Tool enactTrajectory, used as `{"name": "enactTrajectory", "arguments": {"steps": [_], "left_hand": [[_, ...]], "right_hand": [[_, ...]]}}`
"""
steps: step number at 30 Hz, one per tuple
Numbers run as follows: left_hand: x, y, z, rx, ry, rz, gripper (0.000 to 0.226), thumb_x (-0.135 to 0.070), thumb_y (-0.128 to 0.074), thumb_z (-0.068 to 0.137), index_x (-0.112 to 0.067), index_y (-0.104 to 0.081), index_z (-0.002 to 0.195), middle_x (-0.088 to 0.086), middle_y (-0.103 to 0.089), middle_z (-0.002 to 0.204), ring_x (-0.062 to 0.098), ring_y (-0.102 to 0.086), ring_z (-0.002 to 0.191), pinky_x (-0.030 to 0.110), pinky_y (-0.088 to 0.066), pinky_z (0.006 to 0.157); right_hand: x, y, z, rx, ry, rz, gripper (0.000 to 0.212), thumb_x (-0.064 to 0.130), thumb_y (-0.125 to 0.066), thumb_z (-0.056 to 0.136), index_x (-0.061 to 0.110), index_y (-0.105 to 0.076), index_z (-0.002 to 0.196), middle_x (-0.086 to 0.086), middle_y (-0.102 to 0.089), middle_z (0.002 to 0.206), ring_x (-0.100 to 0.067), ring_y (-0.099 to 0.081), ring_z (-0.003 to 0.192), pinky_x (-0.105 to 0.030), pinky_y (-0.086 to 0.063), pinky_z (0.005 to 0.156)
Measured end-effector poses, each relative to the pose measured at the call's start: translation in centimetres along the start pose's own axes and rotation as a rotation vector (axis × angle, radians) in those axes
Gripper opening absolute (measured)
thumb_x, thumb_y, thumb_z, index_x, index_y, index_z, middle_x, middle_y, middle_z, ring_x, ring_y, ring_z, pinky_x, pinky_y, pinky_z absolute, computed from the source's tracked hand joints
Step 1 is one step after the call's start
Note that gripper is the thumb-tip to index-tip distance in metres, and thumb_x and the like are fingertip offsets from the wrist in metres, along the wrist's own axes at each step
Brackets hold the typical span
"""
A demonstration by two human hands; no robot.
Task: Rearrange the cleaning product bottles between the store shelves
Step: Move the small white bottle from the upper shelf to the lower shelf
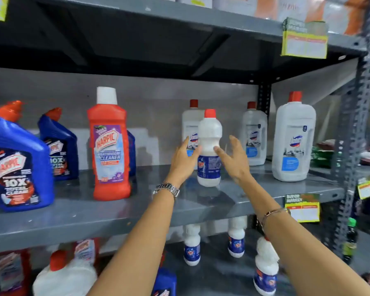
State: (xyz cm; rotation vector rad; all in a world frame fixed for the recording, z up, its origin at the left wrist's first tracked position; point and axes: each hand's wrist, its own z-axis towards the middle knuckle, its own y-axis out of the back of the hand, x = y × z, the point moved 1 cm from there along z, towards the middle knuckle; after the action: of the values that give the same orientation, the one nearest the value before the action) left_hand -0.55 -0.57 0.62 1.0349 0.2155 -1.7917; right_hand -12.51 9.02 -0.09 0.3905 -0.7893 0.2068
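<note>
A small white plastic bottle with a red cap and blue label (209,150) stands upright on the grey metal shelf (94,212), between both spread hands: left hand (183,160) just beside it, right hand (233,158) likewise, neither clamped. Behind it stand larger white Domex bottles (293,137); left of it, a red Harpic bottle (109,146). Bare shelf lies before it.
</note>
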Motion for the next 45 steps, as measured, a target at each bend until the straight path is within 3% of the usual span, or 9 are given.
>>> {"name": "enactTrajectory", "arguments": {"steps": [3,7,13,17,23,30,35,40,45], "left_hand": [[0.6,-1.6,0.6,0.116,0.09,-0.144,0.046,-0.03,-0.051,0.092,-0.021,-0.039,0.135,0.008,-0.054,0.131,0.014,-0.051,0.104,0.023,-0.041,0.084],[1.8,-2.0,1.3,0.112,0.163,-0.254,0.045,-0.032,-0.059,0.087,-0.027,-0.043,0.128,0.005,-0.057,0.117,0.022,-0.058,0.106,0.036,-0.052,0.086],[1.6,-1.7,1.2,0.085,0.164,-0.26,0.042,-0.03,-0.063,0.084,-0.025,-0.048,0.123,0.009,-0.06,0.12,0.023,-0.058,0.109,0.046,-0.054,0.087],[1.1,-1.6,0.5,0.038,0.128,-0.276,0.045,-0.026,-0.065,0.082,-0.021,-0.05,0.124,0.006,-0.061,0.111,0.023,-0.06,0.105,0.039,-0.055,0.084],[-0.8,0.7,-2.4,0.045,0.062,-0.211,0.032,-0.032,-0.067,0.08,-0.03,-0.053,0.109,-0.005,-0.061,0.098,0.019,-0.062,0.101,0.027,-0.059,0.067],[-5.0,2.7,-8.2,0.037,0.042,-0.318,0.032,-0.029,-0.072,0.074,-0.034,-0.059,0.103,-0.008,-0.062,0.103,0.01,-0.064,0.094,0.022,-0.057,0.058],[-5.2,2.3,-14.1,0.045,0.043,-0.364,0.034,-0.037,-0.073,0.06,-0.04,-0.061,0.092,-0.016,-0.067,0.092,0.001,-0.066,0.087,0.019,-0.055,0.06],[-1.2,-0.4,-20.8,0.037,0.136,-0.407,0.049,-0.04,-0.075,0.058,-0.031,-0.064,0.106,-0.013,-0.072,0.101,0.005,-0.067,0.091,0.018,-0.055,0.072],[5.4,-4.4,-25.4,0.014,0.328,-0.432,0.053,-0.043,-0.076,0.055,-0.032,-0.064,0.106,-0.017,-0.071,0.102,-0.004,-0.062,0.096,0.007,-0.047,0.075]], "right_hand": [[-1.0,0.1,1.0,0.118,-0.058,0.144,0.059,0.034,-0.065,0.086,0.011,-0.041,0.136,-0.013,-0.047,0.142,-0.028,-0.049,0.125,-0.049,-0.044,0.103],[-2.0,0.1,1.7,0.239,-0.036,0.265,0.045,0.022,-0.071,0.082,0.01,-0.055,0.123,-0.013,-0.062,0.124,-0.022,-0.062,0.107,-0.039,-0.053,0.09],[-1.9,0.3,1.2,0.235,-0.021,0.355,0.046,0.019,-0.074,0.079,0.013,-0.058,0.121,-0.011,-0.064,0.121,-0.025,-0.061,0.112,-0.043,-0.054,0.092],[-1.5,0.8,0.6,0.201,-0.024,0.375,0.045,0.019,-0.077,0.075,0.016,-0.062,0.118,-0.011,-0.067,0.115,-0.026,-0.065,0.105,-0.049,-0.054,0.092],[0.6,2.3,-2.1,0.221,0.028,0.341,0.048,0.025,-0.079,0.074,0.016,-0.063,0.117,-0.011,-0.068,0.11,-0.025,-0.069,0.097,-0.043,-0.06,0.078],[3.9,5.6,-7.7,0.225,0.074,0.466,0.051,0.025,-0.081,0.068,0.016,-0.064,0.115,-0.002,-0.071,0.105,-0.008,-0.071,0.085,-0.02,-0.057,0.061],[3.6,7.9,-13.0,0.25,0.118,0.393,0.042,0.03,-0.082,0.062,0.035,-0.068,0.101,0.011,-0.075,0.095,-0.01,-0.071,0.086,-0.024,-0.059,0.071],[-0.2,8.1,-18.7,0.292,0.067,0.362,0.047,0.02,-0.085,0.056,0.034,-0.069,0.098,0.012,-0.075,0.092,-0.005,-0.07,0.081,-0.015,-0.055,0.061],[-6.8,6.2,-23.2,0.353,-0.11,0.334,0.049,0.016,-0.084,0.06,0.026,-0.069,0.106,0.01,-0.075,0.099,-0.006,-0.071,0.089,-0.016,-0.057,0.069]]}}
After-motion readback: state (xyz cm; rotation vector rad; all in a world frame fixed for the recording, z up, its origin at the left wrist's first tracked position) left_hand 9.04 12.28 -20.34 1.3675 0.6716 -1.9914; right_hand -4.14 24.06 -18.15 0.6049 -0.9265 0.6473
